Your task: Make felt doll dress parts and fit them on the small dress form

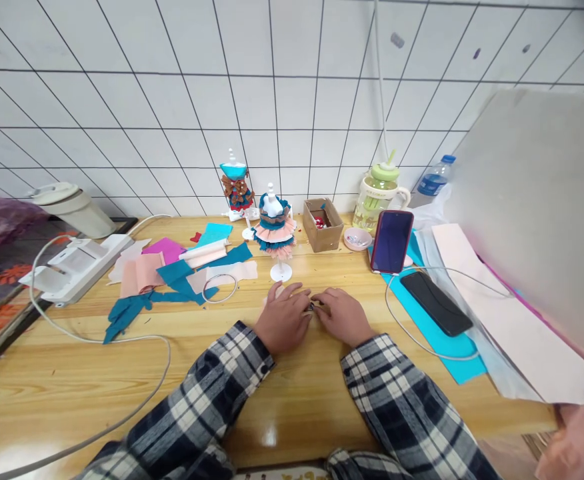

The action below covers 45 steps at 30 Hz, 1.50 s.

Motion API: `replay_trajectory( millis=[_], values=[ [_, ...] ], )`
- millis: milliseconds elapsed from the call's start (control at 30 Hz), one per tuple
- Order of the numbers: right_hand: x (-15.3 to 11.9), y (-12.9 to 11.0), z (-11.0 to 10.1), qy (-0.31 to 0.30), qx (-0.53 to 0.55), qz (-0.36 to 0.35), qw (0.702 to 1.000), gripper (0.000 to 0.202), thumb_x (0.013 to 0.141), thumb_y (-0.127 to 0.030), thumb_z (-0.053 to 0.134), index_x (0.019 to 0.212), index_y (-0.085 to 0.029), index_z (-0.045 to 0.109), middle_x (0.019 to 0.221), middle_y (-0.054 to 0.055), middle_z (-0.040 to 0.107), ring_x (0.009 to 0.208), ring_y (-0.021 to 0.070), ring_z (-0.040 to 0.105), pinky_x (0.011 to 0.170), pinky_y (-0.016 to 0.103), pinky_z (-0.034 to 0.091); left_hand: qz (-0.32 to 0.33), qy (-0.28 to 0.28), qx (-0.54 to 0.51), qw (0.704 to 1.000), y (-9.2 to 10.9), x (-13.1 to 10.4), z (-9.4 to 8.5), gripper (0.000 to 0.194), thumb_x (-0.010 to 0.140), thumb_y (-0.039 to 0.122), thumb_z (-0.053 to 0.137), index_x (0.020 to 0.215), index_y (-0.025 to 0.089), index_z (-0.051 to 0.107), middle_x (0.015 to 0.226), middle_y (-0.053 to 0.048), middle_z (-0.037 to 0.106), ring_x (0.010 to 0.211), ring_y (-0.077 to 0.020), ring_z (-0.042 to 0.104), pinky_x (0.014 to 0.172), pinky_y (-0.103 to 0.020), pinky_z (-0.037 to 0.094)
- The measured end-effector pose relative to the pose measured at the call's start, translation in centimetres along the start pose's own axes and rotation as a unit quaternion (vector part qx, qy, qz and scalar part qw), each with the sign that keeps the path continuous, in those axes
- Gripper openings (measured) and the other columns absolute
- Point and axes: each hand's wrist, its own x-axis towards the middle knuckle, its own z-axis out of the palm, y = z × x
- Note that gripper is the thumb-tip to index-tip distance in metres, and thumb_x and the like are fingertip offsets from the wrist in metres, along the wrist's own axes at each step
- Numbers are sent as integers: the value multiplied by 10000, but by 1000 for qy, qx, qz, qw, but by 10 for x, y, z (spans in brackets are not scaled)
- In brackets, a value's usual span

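My left hand lies palm down on the table, its fingers bent over a bit of pale pink paper that is mostly hidden. Close beside it, my right hand has thumb and fingertips pinched together. Between the two hands shows a small dark thing, too small to name. Just beyond them stands a miniature dress form on a white base, dressed in teal and pink ruffled paper. Behind it is a second dress form in turquoise, brown and red.
Left are crepe paper pieces, a metal ring, a power strip and a looping cable. Behind stand a cardboard box, a small bowl and a green-lidded jug. Right are an upright phone, a black phone and paper sheets.
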Motion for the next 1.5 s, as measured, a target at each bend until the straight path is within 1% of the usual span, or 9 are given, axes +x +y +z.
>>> replay_trajectory(
  millis=[133,333,533,667,867,1000,1200,1400,1500],
  values=[
    [1,-12,6,13,26,-23,999,325,882,-388,528,1164,-241,592,1037,50,620,980,184,543,847,281,427,-58,42,-35,997,-36,-28,-25,210,889,285,456,1019,201,598,1033,-68,671,1006,-220,559,929,-413,390],
    [5,-21,17,11,27,-10,1000,158,890,-297,530,992,-226,627,988,31,633,958,173,551,841,282,425,-23,-31,-35,999,-69,-43,-17,283,877,315,507,1133,239,601,1125,-44,646,1058,-213,537,941,-393,379],
    [0,-5,16,57,56,12,997,244,863,-260,561,1100,-204,588,1028,43,669,962,181,583,852,294,436,-58,-12,-19,998,-71,-44,-17,279,840,347,560,1094,249,619,1163,-53,619,1133,-244,489,969,-439,323],
    [4,-8,18,112,81,22,990,203,890,-295,529,1040,-197,624,1028,51,677,957,179,592,870,292,438,-60,-12,-9,998,-68,-47,-27,219,816,397,591,956,245,662,1049,-53,635,1014,-246,518,884,-421,352],
    [23,-29,23,47,11,7,999,182,893,-291,532,1039,-250,632,1007,31,664,936,190,556,814,296,435,-22,-56,-3,998,-55,-45,-25,151,818,323,610,936,263,684,895,-31,653,902,-215,534,802,-389,350],
    [27,-33,22,78,-11,4,997,235,886,-231,519,1101,-235,616,1124,58,618,999,209,509,847,317,416,-15,-53,0,998,-55,-45,-23,201,893,275,498,936,272,694,907,-30,664,909,-205,544,821,-394,348],
    [12,-29,17,-20,29,-174,984,181,887,-289,521,984,-240,667,976,40,649,935,180,514,868,315,400,-25,-16,-1,1000,-67,-51,-36,208,879,259,488,914,240,692,959,-45,672,923,-211,557,828,-393,384],
    [10,-17,9,0,12,-121,993,303,847,-97,463,1064,-214,638,1035,51,652,995,180,496,893,322,391,56,-74,-67,993,-46,-54,-32,195,868,239,491,883,231,685,888,-47,673,860,-190,577,782,-347,434],
    [10,-21,11,-4,11,-124,992,260,863,-141,468,1017,-223,661,985,54,651,957,185,498,868,315,406,68,-106,-88,988,-33,-54,-24,172,863,256,517,912,251,682,917,-29,671,869,-185,577,783,-330,440]
  ],
)
